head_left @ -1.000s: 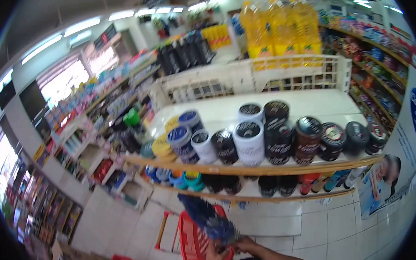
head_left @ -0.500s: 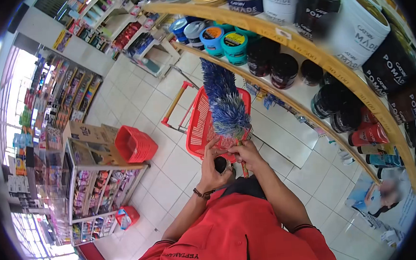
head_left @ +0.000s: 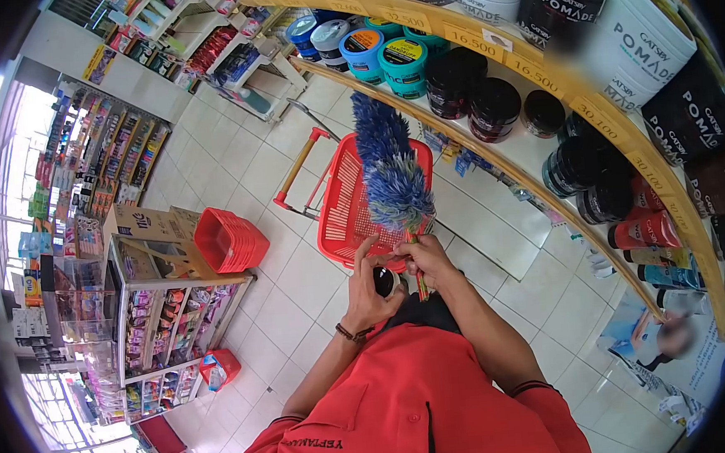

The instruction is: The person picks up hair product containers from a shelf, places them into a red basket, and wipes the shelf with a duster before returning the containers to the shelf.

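My left hand (head_left: pixel 368 297) is closed around a small dark round jar (head_left: pixel 385 281), its dark top facing up. Beside it, my right hand (head_left: pixel 428 261) grips the striped handle (head_left: pixel 422 285) of a duster. The duster's fluffy blue and whitish head (head_left: pixel 395 183) points away from me, over a red basket (head_left: pixel 349 202) on a cart. Both hands are close together in front of my waist.
A curved shelf (head_left: pixel 527 67) with pomade jars, tubs and tubes runs along the right. Stacked red baskets (head_left: pixel 229 240) stand on a display rack (head_left: pixel 185 283) at the left. More stocked shelves line the far left and back, above a tiled floor (head_left: pixel 275 290).
The view has shifted slightly. The duster handle shows more clearly and stands more upright in my right hand. My left hand still holds the jar.
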Demonstrator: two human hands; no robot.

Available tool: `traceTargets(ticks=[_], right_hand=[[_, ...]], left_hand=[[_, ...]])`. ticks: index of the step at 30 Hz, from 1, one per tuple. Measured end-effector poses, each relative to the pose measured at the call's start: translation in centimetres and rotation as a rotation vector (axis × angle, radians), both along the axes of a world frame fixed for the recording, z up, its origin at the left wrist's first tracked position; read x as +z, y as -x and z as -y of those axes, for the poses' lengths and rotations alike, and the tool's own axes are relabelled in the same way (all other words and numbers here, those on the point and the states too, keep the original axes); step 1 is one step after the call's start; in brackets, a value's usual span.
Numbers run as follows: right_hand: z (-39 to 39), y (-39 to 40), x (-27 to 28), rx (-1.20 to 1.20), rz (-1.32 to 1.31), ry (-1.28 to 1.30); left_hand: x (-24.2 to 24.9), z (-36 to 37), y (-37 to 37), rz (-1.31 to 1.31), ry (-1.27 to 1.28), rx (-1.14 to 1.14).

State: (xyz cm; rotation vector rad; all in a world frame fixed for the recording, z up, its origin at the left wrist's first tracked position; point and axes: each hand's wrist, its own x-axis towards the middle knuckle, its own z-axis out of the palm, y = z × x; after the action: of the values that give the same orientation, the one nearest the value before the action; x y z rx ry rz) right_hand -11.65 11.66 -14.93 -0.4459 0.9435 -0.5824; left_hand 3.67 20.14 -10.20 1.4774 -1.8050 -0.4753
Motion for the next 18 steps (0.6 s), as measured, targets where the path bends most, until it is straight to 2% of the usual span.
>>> traceTargets(ticks=[3,7,18], right_hand=[[0.0,-0.4,-0.7,-0.027,-0.004,0.017],[-0.2,-1.0,-1.4,-0.034,-0.085,0.104],[0.0,-1.9,-1.6,0.094,-0.104,0.062]], left_hand=[[0.5,0.2,0.3,0.004,0.026,0.000],[0.6,-0.3,0.3,-0.002,-0.090,0.038],[-0.4,-0.6,-1.1,0.007,-0.136,0.093]])
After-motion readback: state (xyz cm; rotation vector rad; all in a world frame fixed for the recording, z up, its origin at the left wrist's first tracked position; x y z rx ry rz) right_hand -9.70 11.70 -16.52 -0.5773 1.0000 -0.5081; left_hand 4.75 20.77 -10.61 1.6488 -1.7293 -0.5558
